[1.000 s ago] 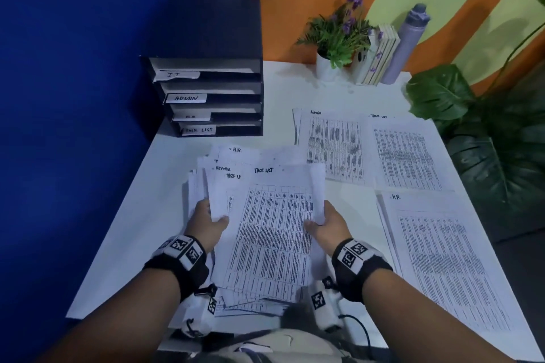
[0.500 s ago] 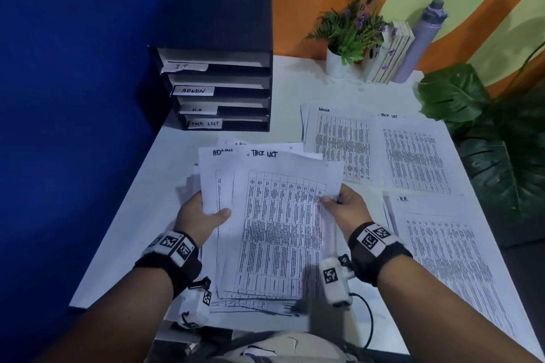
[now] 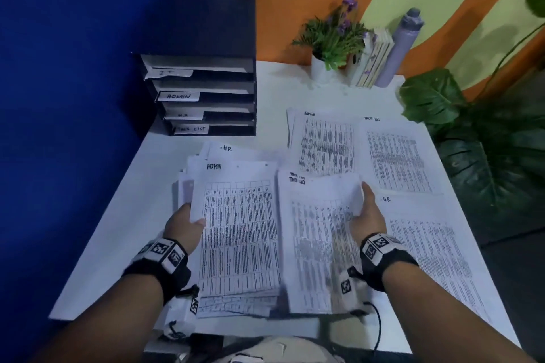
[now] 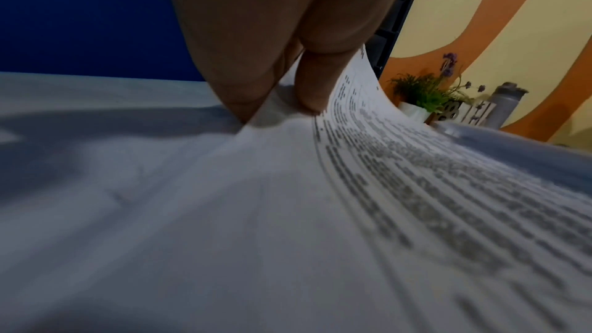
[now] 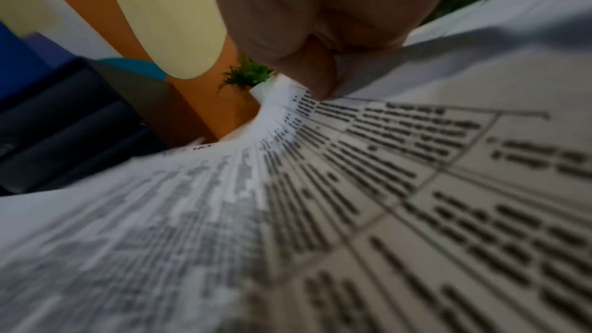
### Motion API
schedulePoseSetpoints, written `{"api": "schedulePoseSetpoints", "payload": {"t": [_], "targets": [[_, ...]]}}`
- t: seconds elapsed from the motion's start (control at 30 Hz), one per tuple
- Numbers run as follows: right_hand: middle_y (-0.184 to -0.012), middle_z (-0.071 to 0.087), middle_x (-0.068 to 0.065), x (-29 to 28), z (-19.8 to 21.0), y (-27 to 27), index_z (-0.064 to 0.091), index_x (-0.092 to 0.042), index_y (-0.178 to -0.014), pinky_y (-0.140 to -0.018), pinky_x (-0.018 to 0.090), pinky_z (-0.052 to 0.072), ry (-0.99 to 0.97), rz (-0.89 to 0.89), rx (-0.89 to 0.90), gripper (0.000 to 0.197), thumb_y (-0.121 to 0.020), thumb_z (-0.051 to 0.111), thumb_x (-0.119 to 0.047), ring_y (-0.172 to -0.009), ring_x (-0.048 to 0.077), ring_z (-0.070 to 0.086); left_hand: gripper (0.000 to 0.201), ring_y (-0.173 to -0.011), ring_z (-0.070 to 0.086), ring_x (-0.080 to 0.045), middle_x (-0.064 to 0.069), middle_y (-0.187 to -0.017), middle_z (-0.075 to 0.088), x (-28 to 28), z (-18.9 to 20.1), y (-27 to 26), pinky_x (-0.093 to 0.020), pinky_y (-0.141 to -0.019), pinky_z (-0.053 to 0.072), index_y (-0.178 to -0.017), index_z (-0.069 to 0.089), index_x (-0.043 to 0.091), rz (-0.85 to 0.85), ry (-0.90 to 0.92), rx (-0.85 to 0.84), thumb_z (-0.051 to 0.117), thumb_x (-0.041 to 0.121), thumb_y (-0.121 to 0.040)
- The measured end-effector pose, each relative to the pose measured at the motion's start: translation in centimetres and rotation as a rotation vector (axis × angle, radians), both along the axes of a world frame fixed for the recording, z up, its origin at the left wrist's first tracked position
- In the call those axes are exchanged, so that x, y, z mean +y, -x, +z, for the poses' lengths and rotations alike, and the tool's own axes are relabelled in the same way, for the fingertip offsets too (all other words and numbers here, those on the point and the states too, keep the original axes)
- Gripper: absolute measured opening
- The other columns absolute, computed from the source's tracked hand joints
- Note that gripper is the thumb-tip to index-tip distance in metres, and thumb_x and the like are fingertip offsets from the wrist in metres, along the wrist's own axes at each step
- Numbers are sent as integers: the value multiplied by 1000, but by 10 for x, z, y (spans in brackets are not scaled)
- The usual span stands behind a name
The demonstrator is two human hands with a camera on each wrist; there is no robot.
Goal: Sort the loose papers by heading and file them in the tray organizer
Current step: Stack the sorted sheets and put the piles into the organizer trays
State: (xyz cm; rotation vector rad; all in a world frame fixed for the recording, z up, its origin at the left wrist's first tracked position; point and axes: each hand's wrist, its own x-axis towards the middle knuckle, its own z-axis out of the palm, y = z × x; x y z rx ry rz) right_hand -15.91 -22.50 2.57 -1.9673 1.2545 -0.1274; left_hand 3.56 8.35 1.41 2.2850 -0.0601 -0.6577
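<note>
Loose stack (image 3: 236,244): thin white printed sheets, top one headed "ADMIN", long axis toward the tray organizer (image 3: 203,68); left hand (image 3: 184,227) pinches its left edge. Beside it, "TASK LIST" sheet (image 3: 318,244), right edge curled, pinched by right hand (image 3: 367,218). Beyond: black organizer, slots labelled "IT", "ADMIN", "TASK LIST".

My right hand (image 3: 367,215) has pulled the Task List sheet (image 3: 318,242) off the loose pile (image 3: 236,233) and swung it right, so it now sits beside the stack. That uncovered an Admin sheet (image 3: 239,215) on top, which my left hand (image 3: 184,225) now grips at its left edge.
</note>
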Motion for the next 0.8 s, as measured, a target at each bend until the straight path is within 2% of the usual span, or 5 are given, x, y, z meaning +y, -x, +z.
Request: {"api": "schedulePoseSetpoints", "payload": {"t": [0.07,0.17,0.4,0.6,0.8], "targets": [[-133,54,20,-17,-2,20,10,-32,-154,-71,34,53,52,-48,83,89,-86,48,12,-106,39,60,39,-120,55,-33,-12,-133,57,0,-3,-1,-45,-105,43,-136,50,10,-7,-48,6,53,16,-97],[-133,53,20,-37,-3,43,13,-28,-153,-93,50,51,94,-108,145,90,-83,57,8,-115,40,56,37,-119,55,-35,-13,-132,58,-1,-6,-2,-47,-105,44,-134,50,11,4,-67,12,53,16,-97],[-141,47,14,-24,-14,50,20,-25,-153,-100,46,43,12,-93,116,74,-91,51,2,-125,38,49,36,-116,57,-36,-16,-129,60,-2,-6,-3,-48,-103,45,-133,51,9,5,-85,16,55,15,-98],[-146,29,9,6,-7,16,26,-18,-150,-107,50,34,316,70,284,80,-81,65,-10,-131,31,33,26,-107,60,-31,-11,-118,65,-3,7,3,-43,-97,48,-121,59,8,4,-18,-21,58,14,-96],[-121,57,2,48,20,-35,43,-18,-139,-96,30,44,-309,221,-153,57,-91,62,-42,-111,19,56,32,-107,62,-25,-2,-118,66,-17,20,19,-45,-101,48,-122,60,19,-25,151,27,64,24,-91]]}}
